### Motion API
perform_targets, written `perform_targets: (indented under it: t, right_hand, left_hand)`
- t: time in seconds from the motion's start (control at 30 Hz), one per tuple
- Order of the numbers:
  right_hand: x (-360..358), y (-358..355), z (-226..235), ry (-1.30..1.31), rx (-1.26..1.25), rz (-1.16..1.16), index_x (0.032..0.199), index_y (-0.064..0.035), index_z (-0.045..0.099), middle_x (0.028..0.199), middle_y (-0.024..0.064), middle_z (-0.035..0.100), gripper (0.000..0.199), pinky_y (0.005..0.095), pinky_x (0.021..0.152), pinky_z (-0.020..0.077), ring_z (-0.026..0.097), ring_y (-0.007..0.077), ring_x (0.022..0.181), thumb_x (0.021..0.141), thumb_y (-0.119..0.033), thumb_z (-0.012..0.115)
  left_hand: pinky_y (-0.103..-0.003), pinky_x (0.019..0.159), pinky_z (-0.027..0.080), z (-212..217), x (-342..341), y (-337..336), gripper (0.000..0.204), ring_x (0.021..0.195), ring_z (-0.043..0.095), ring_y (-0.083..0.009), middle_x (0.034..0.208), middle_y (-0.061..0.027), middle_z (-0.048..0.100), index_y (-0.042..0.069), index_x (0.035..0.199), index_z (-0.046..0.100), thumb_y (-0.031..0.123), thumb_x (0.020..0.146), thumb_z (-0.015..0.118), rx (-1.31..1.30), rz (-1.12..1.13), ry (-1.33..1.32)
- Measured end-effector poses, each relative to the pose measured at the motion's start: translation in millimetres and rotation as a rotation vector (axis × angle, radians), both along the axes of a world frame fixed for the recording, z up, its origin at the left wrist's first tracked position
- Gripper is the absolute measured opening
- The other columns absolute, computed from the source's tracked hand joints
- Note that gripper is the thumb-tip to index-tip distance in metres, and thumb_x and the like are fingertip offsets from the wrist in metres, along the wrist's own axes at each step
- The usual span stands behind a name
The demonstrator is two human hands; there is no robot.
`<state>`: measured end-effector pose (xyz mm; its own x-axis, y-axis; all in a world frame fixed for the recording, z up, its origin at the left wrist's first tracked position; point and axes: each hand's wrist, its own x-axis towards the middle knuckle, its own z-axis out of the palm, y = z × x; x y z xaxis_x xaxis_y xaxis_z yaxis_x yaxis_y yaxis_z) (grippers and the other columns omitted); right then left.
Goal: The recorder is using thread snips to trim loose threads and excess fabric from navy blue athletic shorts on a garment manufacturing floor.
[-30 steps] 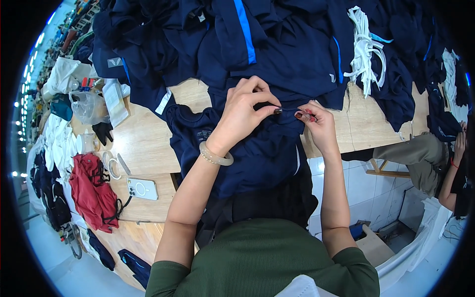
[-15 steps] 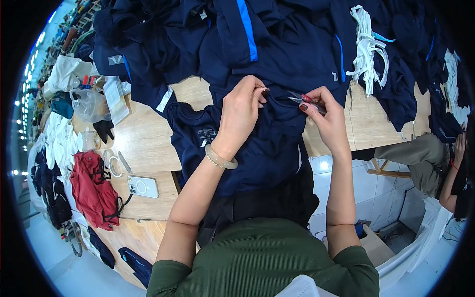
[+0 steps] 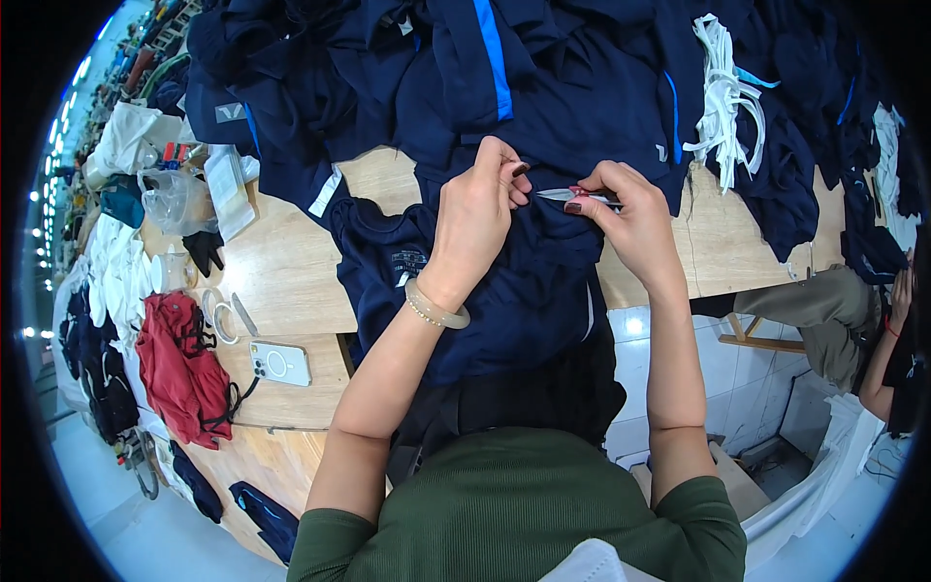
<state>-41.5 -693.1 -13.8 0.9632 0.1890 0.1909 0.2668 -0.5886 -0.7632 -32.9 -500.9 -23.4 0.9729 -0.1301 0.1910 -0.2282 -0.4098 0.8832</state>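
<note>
Snips (image 3: 558, 194) pointing left, long axis crosswise

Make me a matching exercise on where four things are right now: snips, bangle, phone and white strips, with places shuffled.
Things:
1. Snips
2. Bangle
3. Phone
4. White strips

Places:
A. On navy cloth, picture's upper right
B. Around the left wrist
C. In the right hand
D. On the table, picture's left

Pairs: 1-C; 2-B; 3-D; 4-A
</note>
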Motion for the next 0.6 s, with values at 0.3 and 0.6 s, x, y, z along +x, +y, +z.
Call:
perform_targets:
  t: [0.3,0.6]
  right_hand:
    - [2.4,3.2,-0.7,0.004,0.03,-0.004,0.084,0.0009,0.058,0.078,0.0082,0.061,0.021,0.0297,0.064,0.0449,0.058,0.0202,0.07,0.077,-0.012,0.072]
    - [5.2,7.4,-2.2,-0.007,-0.004,-0.009,0.085,0.0032,0.057,0.078,0.0098,0.062,0.019,0.0273,0.066,0.0468,0.06,0.0178,0.07,0.077,-0.007,0.072]
  left_hand:
    - [-0.025,0.059,0.05,-0.9,0.8,1.6,0.009,0.064,0.063,-0.015,0.075,-0.0092,0.061,-0.001,0.092,0.051,0.002,0.097,0.044,0.019,0.022,-0.061]
    - [-0.026,0.056,0.045,2.0,0.7,2.1,0.007,0.06,0.057,-0.0142,0.074,-0.0087,0.057,-0.001,0.091,0.052,0.001,0.095,0.047,0.048,0.056,-0.154]
